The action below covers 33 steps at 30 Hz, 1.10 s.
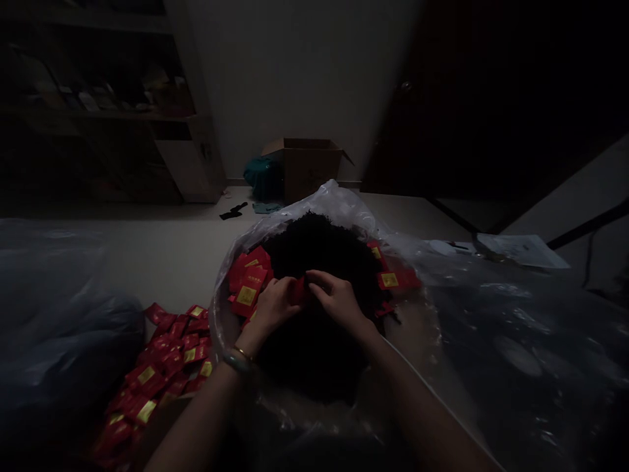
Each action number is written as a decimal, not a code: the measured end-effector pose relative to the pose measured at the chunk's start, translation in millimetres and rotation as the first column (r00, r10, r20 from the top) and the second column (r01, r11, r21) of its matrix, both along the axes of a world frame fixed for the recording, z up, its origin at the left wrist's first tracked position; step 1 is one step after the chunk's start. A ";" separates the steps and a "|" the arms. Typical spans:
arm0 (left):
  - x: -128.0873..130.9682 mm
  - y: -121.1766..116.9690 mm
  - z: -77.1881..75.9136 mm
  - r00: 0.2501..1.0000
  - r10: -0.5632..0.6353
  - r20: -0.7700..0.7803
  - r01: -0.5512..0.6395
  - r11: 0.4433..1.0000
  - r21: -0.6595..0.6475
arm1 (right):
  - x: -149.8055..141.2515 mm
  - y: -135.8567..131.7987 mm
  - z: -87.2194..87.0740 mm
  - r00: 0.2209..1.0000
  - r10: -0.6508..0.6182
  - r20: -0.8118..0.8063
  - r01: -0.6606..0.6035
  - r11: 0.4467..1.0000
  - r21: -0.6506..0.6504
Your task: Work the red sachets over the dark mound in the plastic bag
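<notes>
Over a heap of dark, loose, tea-like leaves [324,246], my left hand [276,303] grips a small red packet [299,290]. The fingers of my right hand [337,300] are drawn together at the packet's upper edge; something dark shows at their tips, too dim to make out. The heap fills a round container lined with clear plastic [339,200]. Flat red packets with gold squares [250,285] lie on the heap's left side, beside my left hand. Others, such as this red packet [390,280], lie along the right rim.
Many red packets [170,357] are piled low at the left, next to a large plastic-wrapped bag [63,341]. Clear plastic [521,328] covers a dark bulk on the right. An open cardboard box [312,170] and a teal bag [264,176] stand by the wall. The room is dim.
</notes>
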<state>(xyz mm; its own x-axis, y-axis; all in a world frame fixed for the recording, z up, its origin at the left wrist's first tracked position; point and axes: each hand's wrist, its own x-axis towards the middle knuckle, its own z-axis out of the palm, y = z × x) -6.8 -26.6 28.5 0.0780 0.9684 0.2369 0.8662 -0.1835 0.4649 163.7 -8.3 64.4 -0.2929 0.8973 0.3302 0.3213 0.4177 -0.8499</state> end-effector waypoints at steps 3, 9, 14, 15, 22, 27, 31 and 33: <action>1.0 0.7 -1.1 1.000 0.012 -0.008 -0.012 1.000 0.004 | 0.8 -2.2 5.2 1.000 0.028 -0.007 -0.028 1.000 -0.007; 6.1 -0.3 -5.5 0.992 0.058 0.115 -0.066 0.995 0.075 | 0.1 -3.3 1.1 0.937 -0.050 0.346 -0.043 0.966 0.255; 4.8 1.8 -9.2 0.958 -0.074 0.276 0.042 0.992 0.121 | 1.4 1.8 -8.3 0.930 0.026 0.367 -0.161 0.926 0.342; 3.7 2.8 -9.0 0.944 -0.099 0.315 0.065 0.991 0.117 | 2.5 2.6 -8.0 0.945 0.029 0.326 -0.154 0.919 0.363; -3.7 9.1 -2.4 0.778 -0.121 0.617 0.171 0.985 -0.023 | 4.1 2.0 -5.7 0.975 0.018 0.222 -0.092 0.939 0.330; -2.9 6.2 2.0 0.764 -0.151 0.627 0.208 0.978 -0.017 | 1.8 1.8 -9.3 0.976 -0.023 0.215 -0.043 0.953 0.301; -2.6 2.3 11.3 0.771 -0.259 0.582 0.265 0.961 0.078 | 4.2 3.0 -7.1 0.979 0.009 0.205 -0.074 0.947 0.312; -5.0 1.5 15.2 0.798 -0.310 0.518 0.276 0.950 0.143 | 6.1 4.8 -6.3 0.983 0.012 0.181 -0.070 0.946 0.318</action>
<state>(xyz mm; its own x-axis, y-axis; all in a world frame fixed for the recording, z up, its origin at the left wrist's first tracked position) -11.8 -25.1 43.6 0.2025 0.9030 0.3789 0.3909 -0.4293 0.8142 169.8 -3.5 58.1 -0.4065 0.7376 0.5392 0.4290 0.6752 -0.6001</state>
